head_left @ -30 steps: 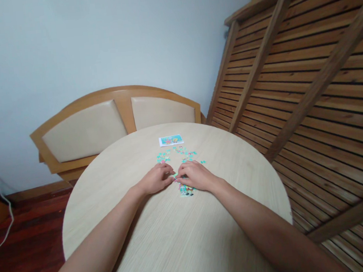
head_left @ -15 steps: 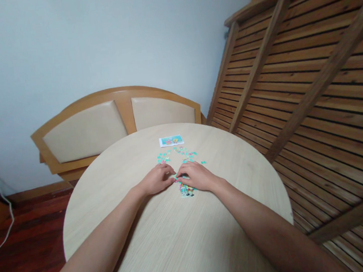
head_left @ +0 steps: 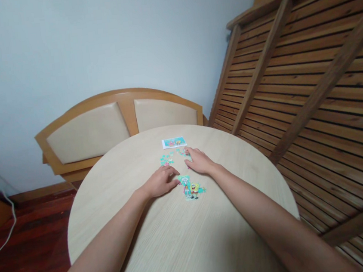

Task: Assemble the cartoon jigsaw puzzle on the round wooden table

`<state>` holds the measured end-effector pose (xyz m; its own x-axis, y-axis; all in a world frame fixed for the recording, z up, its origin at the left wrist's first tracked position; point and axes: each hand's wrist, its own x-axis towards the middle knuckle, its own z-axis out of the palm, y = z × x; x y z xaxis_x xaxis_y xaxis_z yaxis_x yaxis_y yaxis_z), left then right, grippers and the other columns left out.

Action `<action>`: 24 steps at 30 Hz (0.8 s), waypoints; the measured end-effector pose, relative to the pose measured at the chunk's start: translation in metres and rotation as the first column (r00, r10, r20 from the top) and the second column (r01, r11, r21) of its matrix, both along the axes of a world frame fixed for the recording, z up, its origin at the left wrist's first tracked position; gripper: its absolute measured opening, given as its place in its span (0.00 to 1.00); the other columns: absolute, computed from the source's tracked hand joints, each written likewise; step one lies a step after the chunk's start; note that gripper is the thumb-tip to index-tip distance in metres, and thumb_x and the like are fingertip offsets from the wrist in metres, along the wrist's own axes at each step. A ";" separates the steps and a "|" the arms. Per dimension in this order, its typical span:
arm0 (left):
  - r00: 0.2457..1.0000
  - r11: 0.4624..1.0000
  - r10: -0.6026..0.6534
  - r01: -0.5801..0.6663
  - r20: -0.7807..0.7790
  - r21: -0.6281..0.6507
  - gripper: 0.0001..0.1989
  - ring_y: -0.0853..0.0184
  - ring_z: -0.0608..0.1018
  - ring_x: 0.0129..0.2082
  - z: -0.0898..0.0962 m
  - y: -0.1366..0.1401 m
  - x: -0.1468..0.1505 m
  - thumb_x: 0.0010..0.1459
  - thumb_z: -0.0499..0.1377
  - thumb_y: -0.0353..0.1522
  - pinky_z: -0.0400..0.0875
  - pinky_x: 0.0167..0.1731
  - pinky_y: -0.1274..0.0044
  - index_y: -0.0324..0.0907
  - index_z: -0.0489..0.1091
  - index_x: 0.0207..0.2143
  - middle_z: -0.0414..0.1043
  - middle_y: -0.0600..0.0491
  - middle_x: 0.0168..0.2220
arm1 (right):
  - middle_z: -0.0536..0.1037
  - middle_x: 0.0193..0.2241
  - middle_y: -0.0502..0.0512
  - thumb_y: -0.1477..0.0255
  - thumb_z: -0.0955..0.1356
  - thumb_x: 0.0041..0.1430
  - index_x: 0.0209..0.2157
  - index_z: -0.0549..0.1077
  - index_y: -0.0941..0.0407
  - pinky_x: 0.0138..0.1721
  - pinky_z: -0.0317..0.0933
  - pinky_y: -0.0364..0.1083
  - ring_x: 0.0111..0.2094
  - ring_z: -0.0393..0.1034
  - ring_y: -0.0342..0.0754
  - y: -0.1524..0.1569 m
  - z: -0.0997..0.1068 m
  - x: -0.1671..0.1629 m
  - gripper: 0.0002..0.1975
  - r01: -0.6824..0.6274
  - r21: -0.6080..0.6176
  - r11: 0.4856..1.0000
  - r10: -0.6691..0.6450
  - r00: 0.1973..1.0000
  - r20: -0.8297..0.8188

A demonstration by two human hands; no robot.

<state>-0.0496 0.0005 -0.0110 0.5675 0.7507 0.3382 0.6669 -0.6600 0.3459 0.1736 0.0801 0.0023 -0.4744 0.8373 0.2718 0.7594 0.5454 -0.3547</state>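
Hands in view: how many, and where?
2: left hand at the left side of the joined puzzle; right hand farther out, at loose pieces. No others show.

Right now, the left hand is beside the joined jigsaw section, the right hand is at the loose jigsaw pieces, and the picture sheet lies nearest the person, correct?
Not quite: the head view shows the picture sheet toward the table's far edge, beyond the loose jigsaw pieces. The left hand is beside the joined jigsaw section, and the right hand at the loose pieces.
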 end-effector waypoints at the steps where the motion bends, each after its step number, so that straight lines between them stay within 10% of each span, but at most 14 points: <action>1: 1.000 1.000 -0.003 0.003 0.002 0.001 0.13 0.59 0.75 0.47 0.000 0.000 0.000 0.64 0.58 0.39 0.68 0.52 0.67 0.41 0.73 0.46 0.75 0.45 0.44 | 0.71 0.59 0.64 0.67 0.66 0.62 0.65 0.56 0.60 0.58 0.56 0.53 0.59 0.64 0.57 0.005 0.001 -0.003 0.32 0.014 -0.009 1.000 -0.014 1.000 0.010; 13: 0.999 1.000 -0.020 0.020 0.033 -0.007 0.12 0.59 0.75 0.47 0.001 0.002 -0.002 0.65 0.57 0.39 0.68 0.52 0.67 0.42 0.72 0.45 0.75 0.46 0.45 | 0.67 0.63 0.66 0.62 0.59 0.68 0.67 0.54 0.60 0.61 0.55 0.55 0.63 0.62 0.58 0.048 -0.009 -0.017 0.30 0.135 -0.133 0.982 -0.120 0.986 0.116; 24: 1.000 1.000 -0.017 0.017 0.017 -0.004 0.11 0.60 0.75 0.47 -0.002 0.003 -0.002 0.64 0.58 0.38 0.68 0.52 0.67 0.42 0.73 0.45 0.75 0.47 0.44 | 0.68 0.61 0.68 0.77 0.58 0.65 0.62 0.65 0.65 0.62 0.53 0.50 0.62 0.62 0.57 0.041 -0.016 0.047 0.25 0.287 -0.041 0.957 -0.279 0.950 0.142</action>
<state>-0.0515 0.0033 -0.0134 0.5746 0.7423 0.3448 0.6494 -0.6699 0.3598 0.2204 0.1211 -0.0138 -0.2443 0.9551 0.1674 0.9219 0.2823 -0.2653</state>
